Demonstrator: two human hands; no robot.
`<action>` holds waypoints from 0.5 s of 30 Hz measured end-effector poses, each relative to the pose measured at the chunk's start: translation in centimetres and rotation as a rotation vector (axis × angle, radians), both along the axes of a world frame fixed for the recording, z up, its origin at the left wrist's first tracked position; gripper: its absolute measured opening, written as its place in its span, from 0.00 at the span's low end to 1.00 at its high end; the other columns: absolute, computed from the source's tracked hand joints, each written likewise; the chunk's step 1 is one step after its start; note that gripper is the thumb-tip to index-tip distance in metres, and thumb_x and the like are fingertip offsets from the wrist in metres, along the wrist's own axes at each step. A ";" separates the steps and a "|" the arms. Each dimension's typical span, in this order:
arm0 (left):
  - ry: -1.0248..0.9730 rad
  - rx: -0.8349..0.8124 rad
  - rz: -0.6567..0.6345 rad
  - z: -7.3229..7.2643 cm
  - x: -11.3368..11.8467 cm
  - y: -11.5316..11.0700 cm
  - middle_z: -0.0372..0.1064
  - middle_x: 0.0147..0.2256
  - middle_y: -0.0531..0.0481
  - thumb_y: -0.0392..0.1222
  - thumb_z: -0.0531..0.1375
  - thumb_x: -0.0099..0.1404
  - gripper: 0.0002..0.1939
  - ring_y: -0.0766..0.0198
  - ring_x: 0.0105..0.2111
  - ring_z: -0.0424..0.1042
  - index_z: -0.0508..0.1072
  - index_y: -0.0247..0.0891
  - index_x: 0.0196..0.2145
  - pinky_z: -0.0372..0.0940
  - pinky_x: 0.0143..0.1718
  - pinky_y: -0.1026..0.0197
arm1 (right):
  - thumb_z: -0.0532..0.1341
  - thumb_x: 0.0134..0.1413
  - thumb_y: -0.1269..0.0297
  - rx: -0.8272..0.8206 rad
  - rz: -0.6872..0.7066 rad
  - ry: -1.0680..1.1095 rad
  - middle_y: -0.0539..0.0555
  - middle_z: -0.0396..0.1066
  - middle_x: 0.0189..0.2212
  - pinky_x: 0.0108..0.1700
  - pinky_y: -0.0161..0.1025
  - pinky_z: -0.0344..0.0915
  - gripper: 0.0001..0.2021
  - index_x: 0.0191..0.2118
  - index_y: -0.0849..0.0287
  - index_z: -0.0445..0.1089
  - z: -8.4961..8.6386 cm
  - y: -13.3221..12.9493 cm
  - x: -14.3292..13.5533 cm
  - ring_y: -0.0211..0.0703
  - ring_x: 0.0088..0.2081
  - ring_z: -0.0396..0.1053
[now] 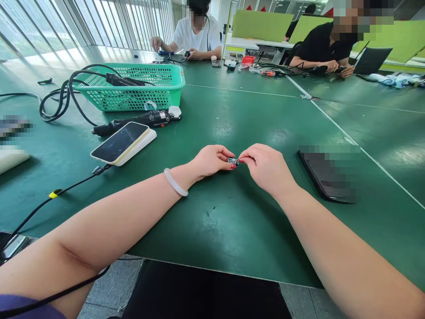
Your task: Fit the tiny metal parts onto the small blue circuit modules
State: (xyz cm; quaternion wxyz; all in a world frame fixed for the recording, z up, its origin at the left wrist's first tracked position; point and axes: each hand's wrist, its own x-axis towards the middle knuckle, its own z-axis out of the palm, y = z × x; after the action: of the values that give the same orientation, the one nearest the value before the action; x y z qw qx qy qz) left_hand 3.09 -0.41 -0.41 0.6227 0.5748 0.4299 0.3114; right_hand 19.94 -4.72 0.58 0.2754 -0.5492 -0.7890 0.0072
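My left hand [212,160] is closed, its thumb and fingertips pinching a small dark circuit-board-like piece [233,161] with light markings, just above the green table [212,230]. On the right side of that piece, my right hand [265,166] is closed too, thumb and forefinger pinched together at its edge. Whatever lies between the right fingertips is too small to make out. A white ring-shaped bangle [175,182] circles my left wrist.
A green basket [133,95] with black cables stands at the back left. Before it lie a black tool [139,120] and a phone [120,141]. A black case [323,177] lies right of my hands. Two people sit across the table.
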 end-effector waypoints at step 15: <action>-0.027 0.039 -0.020 -0.6 0.0 0.3 0.75 0.27 0.47 0.26 0.68 0.45 0.14 0.65 0.30 0.73 0.72 0.32 0.30 0.67 0.43 0.53 | 0.53 0.57 0.70 -0.053 -0.006 -0.065 0.55 0.72 0.30 0.39 0.43 0.64 0.12 0.29 0.59 0.72 -0.1 0.2 -0.7 0.46 0.35 0.67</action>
State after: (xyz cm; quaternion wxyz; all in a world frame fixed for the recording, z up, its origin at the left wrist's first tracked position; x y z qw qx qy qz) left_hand 3.07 -0.12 -0.99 0.6202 0.5870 0.4095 0.3212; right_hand 19.28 -4.52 0.51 0.2351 -0.5586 -0.7954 0.0096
